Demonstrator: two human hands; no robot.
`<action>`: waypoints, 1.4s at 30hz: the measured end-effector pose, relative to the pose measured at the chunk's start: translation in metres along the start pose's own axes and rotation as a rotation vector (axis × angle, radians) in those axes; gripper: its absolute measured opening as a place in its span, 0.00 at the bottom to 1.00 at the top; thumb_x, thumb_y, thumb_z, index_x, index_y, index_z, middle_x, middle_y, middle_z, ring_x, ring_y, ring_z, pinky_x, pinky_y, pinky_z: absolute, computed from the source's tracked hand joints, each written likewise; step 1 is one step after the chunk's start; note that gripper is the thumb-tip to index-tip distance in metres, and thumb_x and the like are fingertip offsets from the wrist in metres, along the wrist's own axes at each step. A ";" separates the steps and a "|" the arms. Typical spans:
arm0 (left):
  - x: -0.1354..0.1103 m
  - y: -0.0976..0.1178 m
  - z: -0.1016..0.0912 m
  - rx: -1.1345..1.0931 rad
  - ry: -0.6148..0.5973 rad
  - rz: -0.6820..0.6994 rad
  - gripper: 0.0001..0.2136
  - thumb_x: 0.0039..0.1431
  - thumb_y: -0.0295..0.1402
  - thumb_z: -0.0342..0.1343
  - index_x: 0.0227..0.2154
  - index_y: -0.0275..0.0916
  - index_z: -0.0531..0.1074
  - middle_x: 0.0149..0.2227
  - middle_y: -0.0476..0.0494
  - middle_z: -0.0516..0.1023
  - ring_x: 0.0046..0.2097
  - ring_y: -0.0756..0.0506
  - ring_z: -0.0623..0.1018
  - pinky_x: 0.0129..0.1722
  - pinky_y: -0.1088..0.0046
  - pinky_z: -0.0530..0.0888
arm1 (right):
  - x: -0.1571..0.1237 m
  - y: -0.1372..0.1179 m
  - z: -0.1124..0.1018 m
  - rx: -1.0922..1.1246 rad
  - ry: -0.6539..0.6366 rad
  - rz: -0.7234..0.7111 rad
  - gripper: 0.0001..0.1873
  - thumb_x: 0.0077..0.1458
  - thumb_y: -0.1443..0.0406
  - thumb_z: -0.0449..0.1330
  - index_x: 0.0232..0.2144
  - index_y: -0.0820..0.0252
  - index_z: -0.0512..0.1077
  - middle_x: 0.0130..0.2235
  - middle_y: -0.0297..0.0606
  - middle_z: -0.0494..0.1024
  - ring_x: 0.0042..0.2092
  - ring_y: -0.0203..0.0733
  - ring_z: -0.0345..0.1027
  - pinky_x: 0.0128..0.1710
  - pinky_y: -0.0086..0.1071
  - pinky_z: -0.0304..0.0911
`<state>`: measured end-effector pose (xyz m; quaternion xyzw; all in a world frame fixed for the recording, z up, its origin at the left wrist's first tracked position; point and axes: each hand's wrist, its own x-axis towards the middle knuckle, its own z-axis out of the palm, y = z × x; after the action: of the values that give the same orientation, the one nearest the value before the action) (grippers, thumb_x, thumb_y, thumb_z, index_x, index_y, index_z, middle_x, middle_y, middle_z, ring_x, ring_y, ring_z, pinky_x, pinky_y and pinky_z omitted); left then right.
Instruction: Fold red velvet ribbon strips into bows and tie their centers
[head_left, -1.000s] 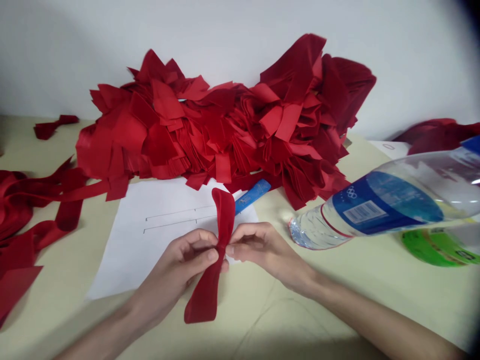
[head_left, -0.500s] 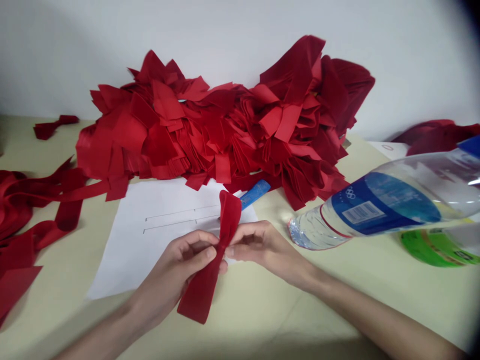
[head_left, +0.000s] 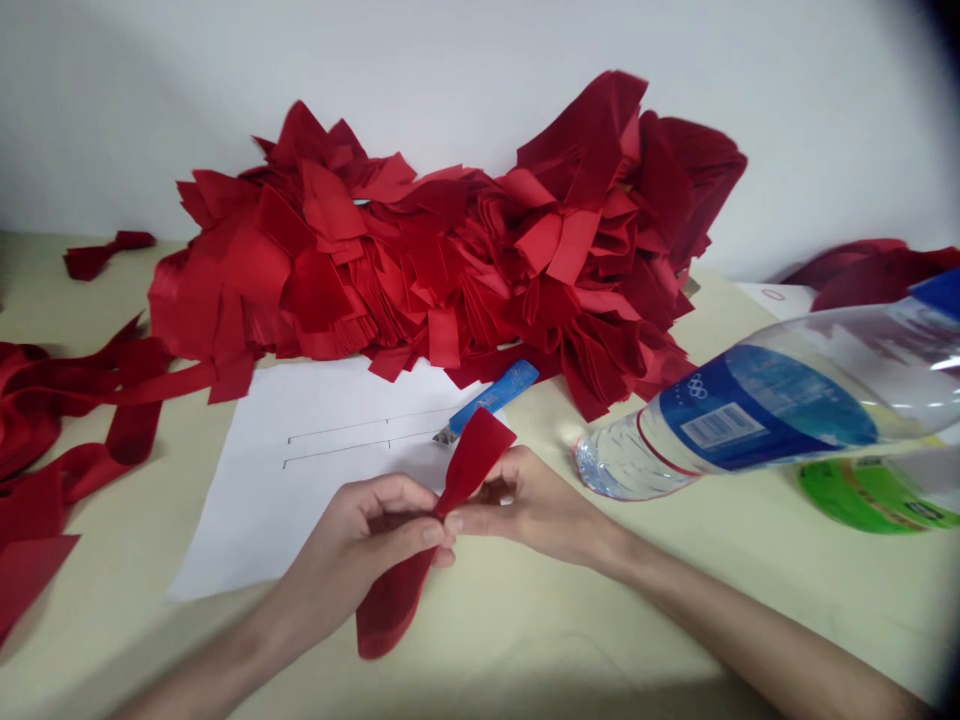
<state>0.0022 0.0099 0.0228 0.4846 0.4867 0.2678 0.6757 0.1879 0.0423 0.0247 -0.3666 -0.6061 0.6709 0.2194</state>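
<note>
A red fabric strip point(head_left: 476, 455) is pinched at its middle into a bow shape between my two hands. My left hand point(head_left: 367, 545) is closed, thumb and fingers gripping the pinched waist from the left. My right hand point(head_left: 525, 500) is closed on the same waist from the right. One end of the strip points up and to the right, the other hangs down toward me. Both hands hover over the near edge of a white paper sheet point(head_left: 300, 470) with drawn lines.
A big heap of red fabric pieces point(head_left: 450, 250) fills the back of the beige table point(head_left: 675, 600). A blue utility knife point(head_left: 491, 397) lies beside the paper. A plastic water bottle point(head_left: 757, 410) lies on its side at the right, over a green tape roll point(head_left: 870, 495). Loose red ribbon point(head_left: 67, 420) lies at the left.
The strip has tilted clockwise: its upper end swung to the right and its lower end shifted left. Both hands kept their pinch and barely moved.
</note>
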 end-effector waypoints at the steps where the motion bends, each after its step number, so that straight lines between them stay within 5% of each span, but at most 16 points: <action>1: 0.000 0.001 -0.001 -0.009 -0.014 0.003 0.05 0.55 0.31 0.54 0.27 0.37 0.72 0.26 0.46 0.79 0.28 0.50 0.74 0.28 0.76 0.68 | -0.001 0.000 -0.001 -0.022 -0.004 -0.025 0.07 0.49 0.63 0.63 0.29 0.63 0.76 0.29 0.34 0.76 0.31 0.32 0.66 0.32 0.26 0.60; 7: -0.002 0.002 -0.002 -0.017 -0.056 0.068 0.07 0.57 0.30 0.52 0.28 0.37 0.73 0.27 0.46 0.80 0.28 0.49 0.76 0.31 0.76 0.70 | -0.001 0.001 -0.002 0.011 -0.069 -0.079 0.07 0.51 0.64 0.62 0.30 0.63 0.76 0.28 0.34 0.75 0.32 0.33 0.66 0.34 0.28 0.62; 11: -0.002 -0.001 0.000 -0.041 -0.010 0.092 0.09 0.59 0.35 0.51 0.30 0.38 0.74 0.29 0.45 0.79 0.33 0.47 0.77 0.37 0.73 0.72 | 0.002 0.003 0.002 0.060 0.063 -0.071 0.07 0.49 0.65 0.64 0.25 0.65 0.74 0.27 0.35 0.75 0.31 0.34 0.67 0.33 0.29 0.61; 14: 0.000 -0.003 0.000 -0.080 0.036 0.064 0.09 0.59 0.37 0.52 0.33 0.38 0.73 0.28 0.46 0.78 0.29 0.49 0.75 0.31 0.76 0.70 | 0.001 0.002 0.006 0.143 0.140 -0.075 0.06 0.51 0.66 0.62 0.27 0.64 0.73 0.29 0.35 0.75 0.32 0.34 0.67 0.33 0.29 0.60; 21: 0.000 -0.003 0.001 -0.349 0.056 -0.006 0.12 0.59 0.37 0.53 0.43 0.43 0.60 0.24 0.51 0.74 0.26 0.52 0.71 0.23 0.80 0.62 | 0.000 0.001 0.008 0.246 0.086 0.025 0.06 0.53 0.66 0.60 0.26 0.63 0.73 0.28 0.34 0.75 0.27 0.29 0.59 0.27 0.26 0.52; 27: -0.003 0.000 0.005 -0.499 -0.131 -0.001 0.08 0.60 0.34 0.53 0.36 0.43 0.58 0.24 0.53 0.73 0.24 0.53 0.69 0.24 0.78 0.63 | 0.002 0.004 0.009 0.246 0.160 -0.008 0.03 0.48 0.68 0.61 0.24 0.63 0.72 0.23 0.30 0.68 0.26 0.30 0.56 0.27 0.27 0.52; 32: -0.003 -0.008 0.006 -0.568 -0.168 -0.029 0.06 0.61 0.31 0.50 0.36 0.43 0.56 0.25 0.53 0.72 0.24 0.53 0.70 0.25 0.76 0.63 | 0.001 0.002 0.014 0.153 0.151 -0.051 0.04 0.49 0.66 0.60 0.25 0.62 0.70 0.25 0.30 0.68 0.29 0.32 0.61 0.31 0.29 0.57; 37: -0.003 -0.007 0.004 -0.536 -0.215 0.009 0.08 0.61 0.33 0.50 0.34 0.43 0.54 0.25 0.53 0.73 0.24 0.53 0.70 0.27 0.75 0.63 | 0.003 0.010 0.014 0.096 0.205 -0.070 0.10 0.53 0.62 0.57 0.24 0.62 0.68 0.24 0.31 0.68 0.26 0.31 0.59 0.28 0.28 0.56; 42: -0.002 0.002 -0.004 -0.276 -0.068 0.093 0.10 0.61 0.35 0.49 0.31 0.44 0.51 0.24 0.55 0.72 0.24 0.52 0.68 0.25 0.76 0.61 | 0.004 0.008 -0.001 0.167 0.305 -0.036 0.11 0.56 0.61 0.56 0.28 0.63 0.70 0.27 0.36 0.72 0.27 0.32 0.62 0.27 0.28 0.58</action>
<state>-0.0017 0.0101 0.0252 0.4178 0.3991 0.3469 0.7388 0.1874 0.0450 0.0164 -0.4337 -0.5145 0.6514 0.3505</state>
